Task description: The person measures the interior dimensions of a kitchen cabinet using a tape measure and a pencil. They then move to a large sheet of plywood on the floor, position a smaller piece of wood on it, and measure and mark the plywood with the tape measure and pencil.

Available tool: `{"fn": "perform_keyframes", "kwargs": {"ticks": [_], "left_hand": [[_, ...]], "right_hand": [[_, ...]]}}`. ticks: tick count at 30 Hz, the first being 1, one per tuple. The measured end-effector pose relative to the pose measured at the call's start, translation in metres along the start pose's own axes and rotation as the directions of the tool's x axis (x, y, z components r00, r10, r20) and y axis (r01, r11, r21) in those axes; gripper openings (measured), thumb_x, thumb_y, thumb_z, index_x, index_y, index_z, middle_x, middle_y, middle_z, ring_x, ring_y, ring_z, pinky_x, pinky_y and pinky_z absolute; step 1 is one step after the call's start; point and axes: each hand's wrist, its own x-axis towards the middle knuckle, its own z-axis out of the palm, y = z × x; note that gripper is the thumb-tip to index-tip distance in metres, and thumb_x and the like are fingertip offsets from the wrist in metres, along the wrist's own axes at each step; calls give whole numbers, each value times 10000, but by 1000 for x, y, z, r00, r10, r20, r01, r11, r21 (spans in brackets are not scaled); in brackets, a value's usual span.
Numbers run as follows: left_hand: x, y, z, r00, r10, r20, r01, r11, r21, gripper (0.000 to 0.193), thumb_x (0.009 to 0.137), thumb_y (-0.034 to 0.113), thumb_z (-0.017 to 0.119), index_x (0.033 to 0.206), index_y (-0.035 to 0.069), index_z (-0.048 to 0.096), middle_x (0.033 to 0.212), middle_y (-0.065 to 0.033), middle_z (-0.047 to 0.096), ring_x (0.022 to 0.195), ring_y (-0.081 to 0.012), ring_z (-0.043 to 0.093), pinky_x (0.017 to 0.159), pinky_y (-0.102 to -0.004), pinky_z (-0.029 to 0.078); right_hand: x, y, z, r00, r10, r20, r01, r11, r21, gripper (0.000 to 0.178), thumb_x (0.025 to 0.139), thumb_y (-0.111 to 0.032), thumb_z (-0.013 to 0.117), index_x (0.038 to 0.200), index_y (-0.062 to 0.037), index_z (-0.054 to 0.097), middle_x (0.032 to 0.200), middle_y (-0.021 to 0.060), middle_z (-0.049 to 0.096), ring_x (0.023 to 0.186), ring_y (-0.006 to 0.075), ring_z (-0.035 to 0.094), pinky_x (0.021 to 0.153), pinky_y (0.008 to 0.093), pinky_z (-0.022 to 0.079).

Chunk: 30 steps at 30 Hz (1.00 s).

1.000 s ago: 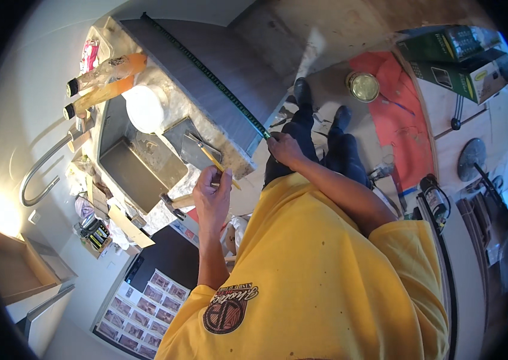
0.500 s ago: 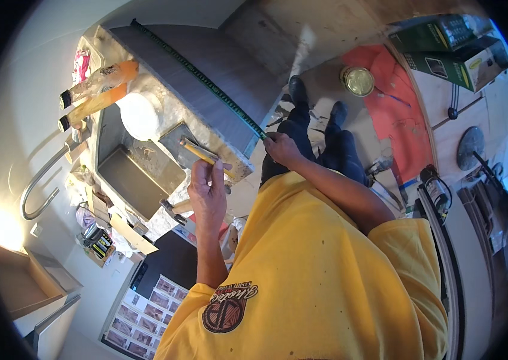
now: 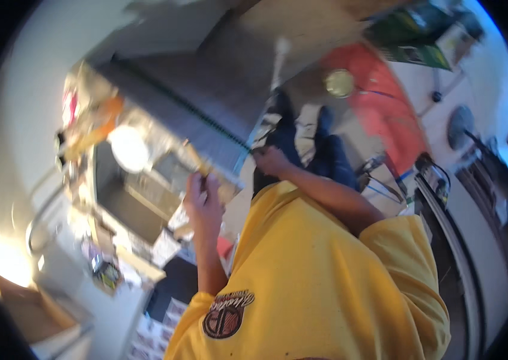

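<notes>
My right hand (image 3: 272, 162) is closed on the near end of a dark green measuring tape (image 3: 182, 105). The tape stretches diagonally to the far left corner over a grey panel (image 3: 206, 78). Beside the panel's near left edge, my left hand (image 3: 203, 195) is closed around a slim yellow stick-like tool (image 3: 194, 155), its tip pointing away from me. Motion blur hides the tool's exact kind. Both hands are in front of my yellow shirt, the right one close above my legs.
Left of the panel are a sink basin (image 3: 140, 201), a round white container (image 3: 128, 149), orange-labelled bottles (image 3: 95, 129) and a curved faucet (image 3: 33, 231). Red sheeting (image 3: 386, 114) and a round tin (image 3: 339, 83) lie on the floor at right, with green boxes (image 3: 410, 36) beyond.
The view has shifted and blurred, with the surroundings at the top sliding left. My feet have moved apart from their earlier place. Both hands keep their holds.
</notes>
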Motion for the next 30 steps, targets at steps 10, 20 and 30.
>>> {"fn": "perform_keyframes", "kwargs": {"ticks": [10,20,30], "left_hand": [[32,76,65,934,306,185,-319,947,43,146,954,129,575,1008,-7,578,785,-111,611,685,-206,603,628,-350,482],[-31,124,232,680,502,534,-709,636,305,213,952,190,529,1061,21,600,1022,-219,632,960,-383,615,790,-456,489],[-86,270,364,468,553,689,-820,563,106,240,963,188,508,1109,8,571,1059,-211,615,1001,-400,589,843,-471,476]], "right_hand": [[-56,132,-185,857,-164,-488,35,964,-262,365,809,-332,556,1070,-119,698,1036,210,671,987,379,630,881,454,510],[-226,372,-335,718,240,-653,-419,899,-130,372,819,-346,542,999,-73,721,1020,205,685,951,376,655,856,475,510],[-346,495,-344,491,710,-504,-485,704,519,405,767,-357,554,918,-22,727,939,223,697,918,343,686,802,429,529]]}}
